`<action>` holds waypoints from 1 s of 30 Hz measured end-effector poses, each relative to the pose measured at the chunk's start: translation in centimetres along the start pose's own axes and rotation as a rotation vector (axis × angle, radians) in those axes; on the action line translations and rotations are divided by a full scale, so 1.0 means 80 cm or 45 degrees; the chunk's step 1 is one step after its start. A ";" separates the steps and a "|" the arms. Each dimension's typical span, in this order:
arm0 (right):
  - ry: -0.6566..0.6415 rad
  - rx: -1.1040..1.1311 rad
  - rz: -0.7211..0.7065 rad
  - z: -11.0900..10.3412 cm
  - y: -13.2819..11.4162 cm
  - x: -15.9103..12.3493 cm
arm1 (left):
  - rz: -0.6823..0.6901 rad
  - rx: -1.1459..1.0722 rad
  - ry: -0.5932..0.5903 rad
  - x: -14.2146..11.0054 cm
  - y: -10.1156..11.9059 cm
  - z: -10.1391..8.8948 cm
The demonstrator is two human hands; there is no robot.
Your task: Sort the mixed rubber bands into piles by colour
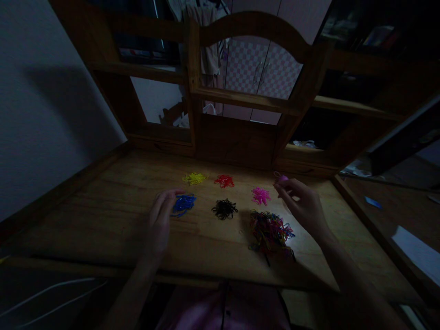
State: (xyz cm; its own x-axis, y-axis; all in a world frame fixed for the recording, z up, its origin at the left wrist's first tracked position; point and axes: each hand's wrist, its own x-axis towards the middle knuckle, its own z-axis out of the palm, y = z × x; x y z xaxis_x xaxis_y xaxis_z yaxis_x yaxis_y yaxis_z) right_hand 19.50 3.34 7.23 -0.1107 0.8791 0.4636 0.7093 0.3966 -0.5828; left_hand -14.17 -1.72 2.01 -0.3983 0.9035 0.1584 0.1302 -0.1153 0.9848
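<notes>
My right hand (303, 202) is raised over the right side of the wooden table, its thumb and fingers pinched on a thin pink rubber band (277, 174) whose loop sticks out past the fingertips. Below it lies a mixed heap of many-coloured rubber bands (271, 231), and just left of it a pink pile (261, 195). My left hand (162, 215) lies loosely beside the blue pile (184, 204), fingers stretched out and nothing visible in them. A black pile (224, 209) sits in the middle, with red (224, 181) and yellow (194, 178) piles behind.
A wooden shelf unit (237, 137) with open compartments and an arch rises at the table's back. The wall (62, 91) borders the left side. Beyond the table's raised right edge (371, 224) lie a white sheet (417, 252) and a small blue packet (373, 202).
</notes>
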 end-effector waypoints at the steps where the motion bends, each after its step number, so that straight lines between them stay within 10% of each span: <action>1: 0.014 -0.002 0.050 -0.010 0.003 -0.015 | 0.007 0.165 -0.047 -0.010 -0.002 -0.005; 11: -0.001 -0.027 0.393 -0.047 0.033 -0.127 | 0.180 0.854 -0.255 -0.019 -0.029 -0.008; 23: -0.020 -0.045 0.352 -0.029 0.030 -0.148 | 0.360 0.562 -0.756 -0.090 0.001 0.126; 30: 0.040 -0.014 0.334 -0.026 0.021 -0.160 | 0.418 0.550 -0.897 -0.088 0.001 0.150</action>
State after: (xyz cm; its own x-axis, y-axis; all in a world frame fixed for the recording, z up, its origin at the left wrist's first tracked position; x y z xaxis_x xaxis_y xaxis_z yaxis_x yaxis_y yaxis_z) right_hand 23.56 -7.83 1.70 0.0998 0.9428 0.3180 0.7184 0.1529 -0.6786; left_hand -0.48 -3.15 0.12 0.3520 0.9128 0.2069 0.5277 -0.3762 0.7616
